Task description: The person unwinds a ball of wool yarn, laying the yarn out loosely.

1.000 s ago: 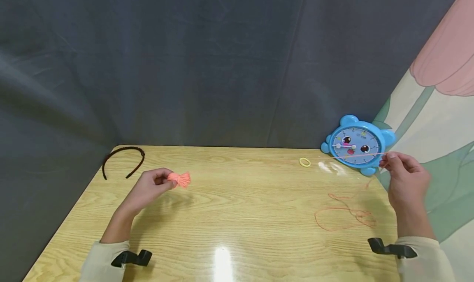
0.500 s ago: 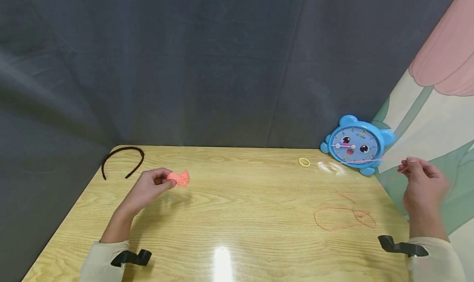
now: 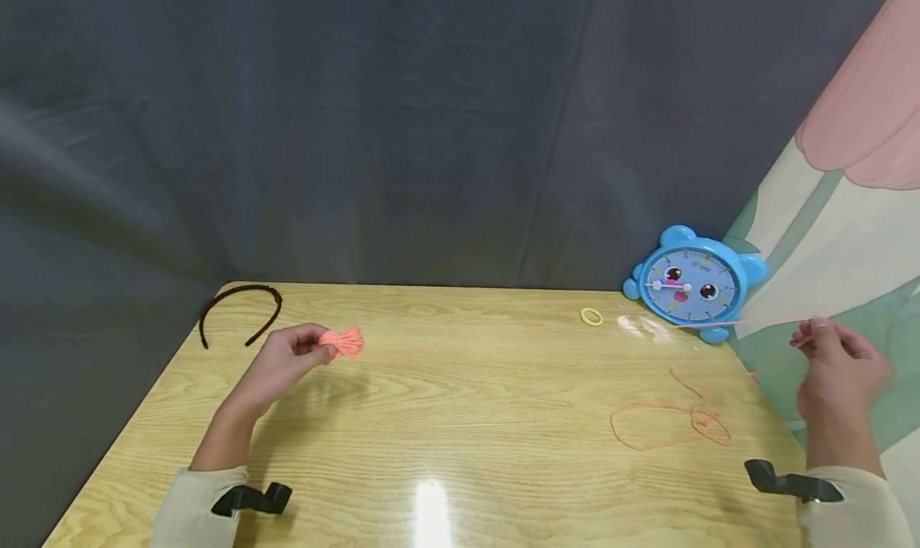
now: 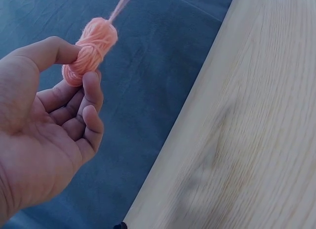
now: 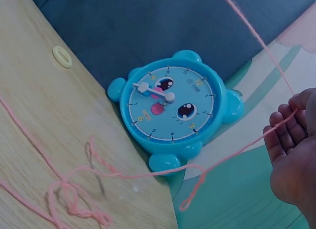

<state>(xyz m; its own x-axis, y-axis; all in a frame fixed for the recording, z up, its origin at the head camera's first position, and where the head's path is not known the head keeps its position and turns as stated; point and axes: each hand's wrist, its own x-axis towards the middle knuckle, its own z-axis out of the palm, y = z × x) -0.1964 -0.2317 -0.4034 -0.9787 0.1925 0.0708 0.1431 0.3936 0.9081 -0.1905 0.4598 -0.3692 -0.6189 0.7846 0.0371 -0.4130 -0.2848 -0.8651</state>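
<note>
Between thumb and fingers, my left hand [image 3: 283,368] pinches a small coral yarn bundle [image 3: 343,342] above the left part of the table. In the left wrist view the yarn bundle [image 4: 94,49] looks tied round its middle, and a strand leaves its top end. Far to the right, my right hand [image 3: 841,372] pinches a strand of coral yarn [image 5: 256,36] between thumb and forefinger. From those fingers a second length runs down to loose, tangled yarn [image 3: 668,428] on the table's right side. Most of the strand's middle is too thin to see in the head view.
A blue animal-shaped clock [image 3: 693,284] stands at the table's back right corner. Near it lies a small yellow ring [image 3: 592,316]. A dark headband [image 3: 244,288] lies at the back left of the wooden table [image 3: 467,388]. Dark cloth [image 3: 402,133] hangs behind.
My right hand has moved to the right and slightly down, drawing the strand along and lifting some loose yarn off the table. My left hand has shifted slightly left with the yarn bundle.
</note>
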